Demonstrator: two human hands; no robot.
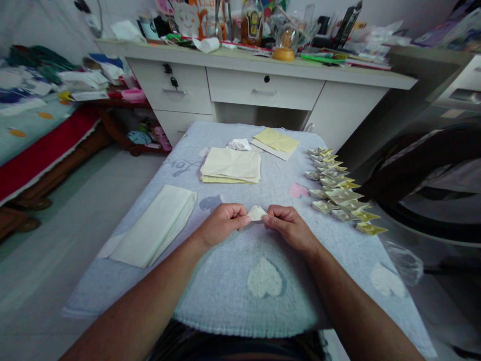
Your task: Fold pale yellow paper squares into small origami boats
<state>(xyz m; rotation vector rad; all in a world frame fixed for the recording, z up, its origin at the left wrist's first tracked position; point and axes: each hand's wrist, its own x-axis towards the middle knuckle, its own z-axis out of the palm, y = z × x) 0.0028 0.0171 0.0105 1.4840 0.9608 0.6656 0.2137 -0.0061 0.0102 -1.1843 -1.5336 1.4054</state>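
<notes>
A small folded piece of white paper (257,213) is held between my two hands above the cloth-covered table. My left hand (227,220) pinches its left corner between thumb and fingers. On the opposite corner, my right hand (287,224) grips in the same way. Beyond the hands lies a stack of creased cream and yellow sheets (232,164). To the left rests a long folded bundle of white paper (154,225). Rows of folded paper boats (340,193), white and yellow, stand along the right side of the table.
A yellow sheet (276,140) over a white one and a crumpled tissue (239,144) lie at the table's far end. Behind stands a white desk (263,93) crowded with bottles and stationery. A bed (45,125) is at left, a front-loading washing machine (454,145) at right.
</notes>
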